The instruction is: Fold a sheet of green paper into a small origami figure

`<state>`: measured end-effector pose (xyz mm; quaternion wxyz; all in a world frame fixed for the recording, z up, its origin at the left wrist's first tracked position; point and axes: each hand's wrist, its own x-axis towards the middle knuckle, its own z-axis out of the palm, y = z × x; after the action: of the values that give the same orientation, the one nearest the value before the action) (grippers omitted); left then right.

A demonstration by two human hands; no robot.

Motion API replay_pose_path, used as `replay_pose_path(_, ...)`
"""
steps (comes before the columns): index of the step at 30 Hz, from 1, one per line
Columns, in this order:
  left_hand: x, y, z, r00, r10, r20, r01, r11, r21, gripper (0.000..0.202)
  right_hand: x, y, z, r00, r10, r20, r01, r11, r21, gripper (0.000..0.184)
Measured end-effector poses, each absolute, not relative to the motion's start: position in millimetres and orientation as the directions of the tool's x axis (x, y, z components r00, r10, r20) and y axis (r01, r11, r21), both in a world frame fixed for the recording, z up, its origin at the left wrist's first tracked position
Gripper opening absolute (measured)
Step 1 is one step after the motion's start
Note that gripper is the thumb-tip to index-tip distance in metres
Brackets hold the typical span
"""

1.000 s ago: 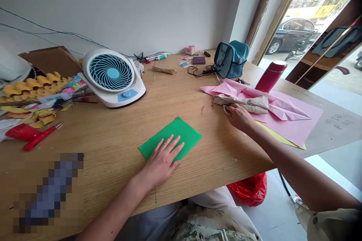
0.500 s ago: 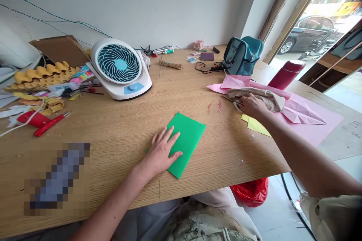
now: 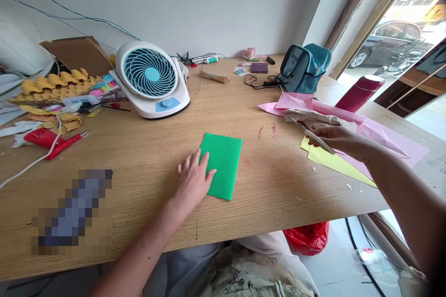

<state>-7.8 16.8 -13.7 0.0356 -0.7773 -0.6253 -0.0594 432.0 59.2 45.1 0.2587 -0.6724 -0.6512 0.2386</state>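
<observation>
Green paper (image 3: 225, 162) flat on the surface (image 3: 139, 158), close to the front edge, long side running away from the body. Left hand (image 3: 193, 178) open and spread, fingertips pressing the sheet's near-left border, palm mostly on bare wood. Right hand (image 3: 343, 139) well apart to the right, closed around scissors (image 3: 311, 134), blades seemingly together and pointing up and left. Hovering over yellow paper (image 3: 331, 161), just beside a crumpled cloth (image 3: 313, 118) on pink paper (image 3: 386, 137).

Judging from this layout, some advice for handling the sheet well:

- Slide the left hand further onto the green paper, for more than a fingertip hold. Thin and smooth, probably quick to skid on the wood.
- Press down rather than sideways, to avoid creasing the border.
- Carry the scissors across low, blades shut, tips turned away from the left hand's fingers.
- Steer clear of the cloth and the loose pink folds on the way, both easy to snag.
- Raise one edge of the sheet just off the surface before any cut, pinched between thumb and fingers, not pushed flat.
- Mind the fan (image 3: 151, 79) at the back left, facing this way. Cannot tell whether running or not, but enough draught would likely lift a light sheet.
- Brush aside the small scraps near the front edge, likely to get trapped under the paper.
</observation>
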Motion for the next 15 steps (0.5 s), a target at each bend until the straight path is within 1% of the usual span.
replay_pose_path(1,-15.5,15.4,-13.9,0.202,0.967,0.159,0.976,-0.211,0.045,0.05,428.0,47.5,39.4,0.0,0.999,-0.047,0.703,-0.034,-0.711,0.047)
replay_pose_path(2,-23.0,12.8,-14.5,0.183,0.967,0.177,0.976,-0.2,0.081,0.049,421.5,35.0,33.1,-0.026,0.996,-0.082,0.653,-0.045,-0.756,0.053)
replay_pose_path(3,-29.5,8.8,-15.3,0.177,0.966,0.188,0.972,-0.201,0.119,0.048,412.7,21.6,26.5,-0.047,0.994,-0.102,0.568,-0.058,-0.821,0.056)
replay_pose_path(4,-34.5,3.3,-16.4,0.191,0.962,0.196,0.964,-0.221,0.148,0.049,401.8,7.7,20.0,-0.065,0.989,-0.133,0.336,-0.104,-0.936,0.055)
replay_pose_path(5,-37.5,-3.6,-17.6,0.224,0.954,0.2,0.953,-0.257,0.16,0.051,389.3,-6.7,13.6,-0.14,0.973,-0.185,0.127,-0.167,-0.978,0.052)
replay_pose_path(6,-38.6,-11.8,-19.1,0.272,0.941,0.203,0.941,-0.304,0.148,0.055,375.9,-21.0,7.4,-0.21,0.955,-0.207,-0.011,-0.215,-0.977,0.048)
replay_pose_path(7,-37.9,-21.0,-20.7,0.35,0.919,0.18,0.918,-0.375,0.129,0.06,362.6,-35.2,1.4,-0.274,0.937,-0.217,-0.099,-0.252,-0.963,0.046)
replay_pose_path(8,-35.7,-31.1,-22.5,0.413,0.899,0.142,0.897,-0.429,0.106,0.065,350.0,-48.8,-4.5,-0.339,0.913,-0.226,-0.168,-0.295,-0.941,0.048)
replay_pose_path(10,-28.8,-52.4,-26.0,0.482,0.873,0.076,0.871,-0.487,0.063,0.075,329.6,-74.2,-16.0,-0.479,0.847,-0.229,-0.262,-0.387,-0.884,0.054)
replay_pose_path(12,-20.5,-74.0,-28.4,0.471,0.88,0.066,0.88,-0.474,0.033,0.079,317.2,-96.5,-26.2,-0.601,0.774,-0.198,-0.3,-0.449,-0.842,0.06)
replay_pose_path(14,-12.1,-94.1,-29.1,0.467,0.881,0.077,0.882,-0.47,0.03,0.082,311.4,-115.3,-34.4,-0.625,0.76,-0.18,-0.26,-0.42,-0.87,0.064)
replay_pose_path(15,-7.9,-103.0,-29.1,0.459,0.885,0.084,0.886,-0.462,0.031,0.084,309.9,-123.3,-37.7,-0.63,0.756,-0.178,-0.251,-0.414,-0.875,0.063)
